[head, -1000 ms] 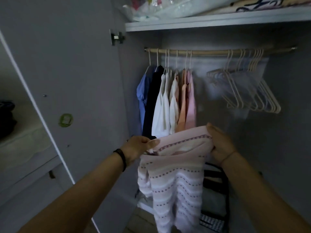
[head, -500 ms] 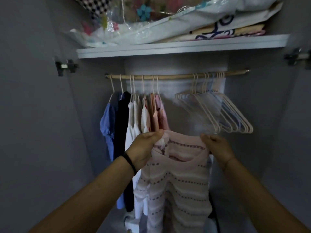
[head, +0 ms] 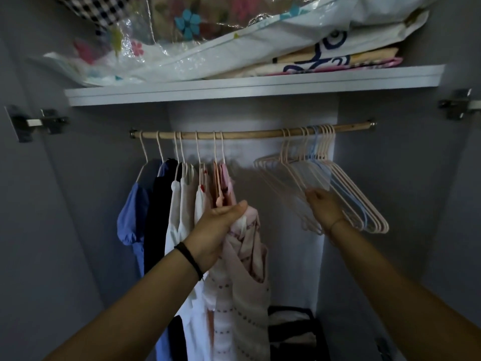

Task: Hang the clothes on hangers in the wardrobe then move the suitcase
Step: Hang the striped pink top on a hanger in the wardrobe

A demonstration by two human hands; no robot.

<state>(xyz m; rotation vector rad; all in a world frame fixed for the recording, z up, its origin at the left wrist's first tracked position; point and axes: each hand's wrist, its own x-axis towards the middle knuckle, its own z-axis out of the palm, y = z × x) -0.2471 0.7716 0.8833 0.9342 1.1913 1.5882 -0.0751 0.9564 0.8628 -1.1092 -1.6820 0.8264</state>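
Wardrobe rail (head: 247, 134): hung clothes (head: 179, 204), bare hangers (head: 369, 214)

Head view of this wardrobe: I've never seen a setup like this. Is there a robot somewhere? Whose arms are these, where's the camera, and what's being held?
There is no robot here. A person wears one wide-angle camera on the head, looking forward and down, so the two arms are their own. They face an open wardrobe. The left hand grips a pink striped knit top near its upper end, and the rest hangs down. The right hand is at the bunch of empty hangers on the right of the wooden rail; I cannot tell whether it grips one. Several hung clothes fill the rail's left side. The shelf above holds bagged bedding.
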